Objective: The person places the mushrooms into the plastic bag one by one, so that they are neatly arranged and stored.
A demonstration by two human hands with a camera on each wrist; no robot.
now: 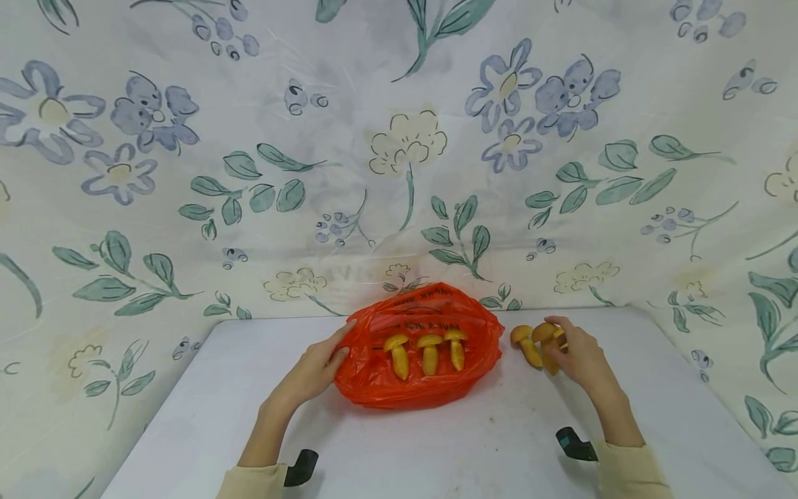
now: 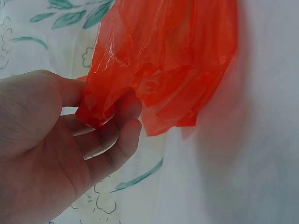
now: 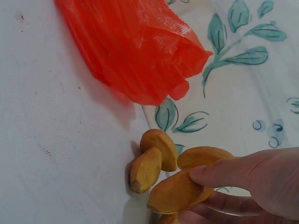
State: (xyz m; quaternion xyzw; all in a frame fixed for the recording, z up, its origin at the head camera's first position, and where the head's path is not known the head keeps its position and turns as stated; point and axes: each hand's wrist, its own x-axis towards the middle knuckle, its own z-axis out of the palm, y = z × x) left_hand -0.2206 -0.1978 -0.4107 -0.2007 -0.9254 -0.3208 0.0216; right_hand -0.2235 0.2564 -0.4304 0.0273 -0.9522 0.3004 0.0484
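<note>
A red plastic bag (image 1: 411, 391) lies spread on the table, its mouth facing me. Three yellow-brown mushrooms, among them the middle mushroom (image 1: 430, 355), lie in a row within it. My left hand (image 1: 316, 367) holds the bag's left edge between thumb and fingers; the left wrist view shows the thin plastic (image 2: 100, 100) there. To the right of the bag, my right hand (image 1: 582, 353) pinches a mushroom (image 3: 175, 192) by its stem. Another mushroom (image 3: 147, 170) rests on the table just left of it. Beneath the right fingers a further brown piece (image 3: 168, 219) shows, mostly hidden.
The white table (image 1: 430, 457) ends at the back against a hanging floral cloth (image 1: 349, 173). Dark devices sit at both wrists, the left device (image 1: 302, 468) and the right device (image 1: 575, 444).
</note>
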